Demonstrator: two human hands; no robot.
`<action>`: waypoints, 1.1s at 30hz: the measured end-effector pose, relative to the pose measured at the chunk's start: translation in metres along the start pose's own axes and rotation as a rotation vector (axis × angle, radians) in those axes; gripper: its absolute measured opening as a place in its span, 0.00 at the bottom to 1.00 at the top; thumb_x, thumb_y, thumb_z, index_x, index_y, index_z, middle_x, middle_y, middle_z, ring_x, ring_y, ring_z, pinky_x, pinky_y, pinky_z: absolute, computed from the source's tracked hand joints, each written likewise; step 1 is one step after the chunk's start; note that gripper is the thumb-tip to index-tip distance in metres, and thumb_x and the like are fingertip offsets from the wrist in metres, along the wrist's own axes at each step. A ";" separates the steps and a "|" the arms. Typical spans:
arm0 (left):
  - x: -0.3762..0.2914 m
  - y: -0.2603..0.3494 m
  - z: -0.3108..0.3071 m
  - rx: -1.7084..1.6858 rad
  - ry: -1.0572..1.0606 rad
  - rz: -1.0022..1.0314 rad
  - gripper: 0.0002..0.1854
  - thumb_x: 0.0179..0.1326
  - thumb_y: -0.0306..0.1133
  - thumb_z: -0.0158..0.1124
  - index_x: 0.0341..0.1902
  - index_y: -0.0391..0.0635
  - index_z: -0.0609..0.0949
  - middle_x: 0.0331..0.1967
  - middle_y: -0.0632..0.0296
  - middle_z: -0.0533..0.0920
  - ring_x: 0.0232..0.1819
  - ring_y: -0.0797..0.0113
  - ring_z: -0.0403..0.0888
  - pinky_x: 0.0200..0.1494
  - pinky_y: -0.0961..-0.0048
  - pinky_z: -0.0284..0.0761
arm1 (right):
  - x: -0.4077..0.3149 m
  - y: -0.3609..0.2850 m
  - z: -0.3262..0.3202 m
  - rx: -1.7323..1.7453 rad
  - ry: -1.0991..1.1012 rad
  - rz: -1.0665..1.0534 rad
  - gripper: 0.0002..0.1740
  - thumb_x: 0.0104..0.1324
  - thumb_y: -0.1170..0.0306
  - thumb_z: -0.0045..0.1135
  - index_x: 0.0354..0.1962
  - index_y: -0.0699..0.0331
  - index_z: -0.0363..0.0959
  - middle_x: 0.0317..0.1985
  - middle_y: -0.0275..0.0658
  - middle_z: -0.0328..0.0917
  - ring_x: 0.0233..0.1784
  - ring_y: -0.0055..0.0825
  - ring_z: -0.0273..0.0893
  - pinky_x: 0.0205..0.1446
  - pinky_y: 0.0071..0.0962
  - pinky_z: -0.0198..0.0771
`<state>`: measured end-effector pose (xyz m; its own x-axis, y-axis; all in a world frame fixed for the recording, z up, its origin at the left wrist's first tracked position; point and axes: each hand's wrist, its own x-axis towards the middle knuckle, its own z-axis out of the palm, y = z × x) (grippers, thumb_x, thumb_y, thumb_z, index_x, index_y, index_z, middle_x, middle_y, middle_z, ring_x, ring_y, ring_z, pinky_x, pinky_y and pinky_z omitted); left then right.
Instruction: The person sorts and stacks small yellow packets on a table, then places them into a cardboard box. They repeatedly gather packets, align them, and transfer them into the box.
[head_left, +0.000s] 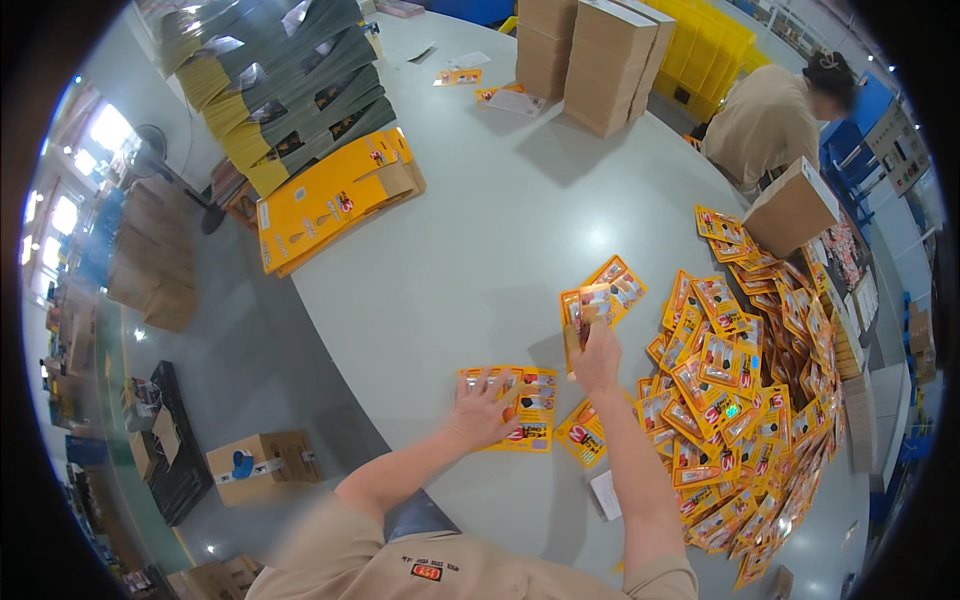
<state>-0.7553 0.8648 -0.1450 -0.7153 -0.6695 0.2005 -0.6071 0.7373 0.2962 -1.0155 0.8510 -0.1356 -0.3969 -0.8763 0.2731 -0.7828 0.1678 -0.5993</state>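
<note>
My left hand rests with spread fingers on orange-and-yellow blister cards, which lie side by side on the pale table. It covers part of them. Farther out, my right hand pinches a blister card with a tube-shaped item under its clear plastic. Behind that one, another blister card sticks out at an angle. Beside my right forearm lies a loose card, partly hidden by the arm. A large heap of similar blister cards spreads to the right of that arm.
Folded yellow display cartons lie at the table's left edge, by a tall stack of dark green cardboard. Brown boxes stand at the far side. A brown box is behind the heap, near a bent-over co-worker.
</note>
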 end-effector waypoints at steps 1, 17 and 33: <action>0.002 -0.001 0.000 -0.018 0.007 0.002 0.30 0.57 0.51 0.66 0.63 0.54 0.80 0.70 0.55 0.71 0.72 0.44 0.65 0.70 0.25 0.51 | -0.010 -0.014 0.003 -0.017 -0.009 -0.009 0.15 0.66 0.65 0.61 0.41 0.68 0.71 0.38 0.52 0.78 0.42 0.54 0.78 0.42 0.49 0.75; -0.093 -0.023 -0.034 -0.221 -0.265 0.248 0.33 0.62 0.54 0.62 0.69 0.54 0.76 0.78 0.53 0.61 0.78 0.40 0.53 0.72 0.22 0.39 | -0.239 -0.144 0.010 0.067 -0.266 0.580 0.26 0.68 0.55 0.61 0.51 0.68 0.71 0.46 0.56 0.79 0.50 0.57 0.78 0.51 0.52 0.74; -0.079 -0.016 -0.038 0.042 -0.431 0.296 0.38 0.65 0.63 0.55 0.74 0.54 0.71 0.76 0.51 0.63 0.77 0.39 0.56 0.72 0.27 0.47 | -0.200 -0.098 -0.005 0.245 -0.559 0.320 0.25 0.67 0.53 0.58 0.49 0.67 0.72 0.33 0.54 0.82 0.39 0.54 0.81 0.48 0.49 0.73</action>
<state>-0.6762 0.9024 -0.1301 -0.9303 -0.3411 -0.1350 -0.3649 0.8982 0.2452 -0.8622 1.0120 -0.1277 -0.2320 -0.9132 -0.3351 -0.5117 0.4075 -0.7564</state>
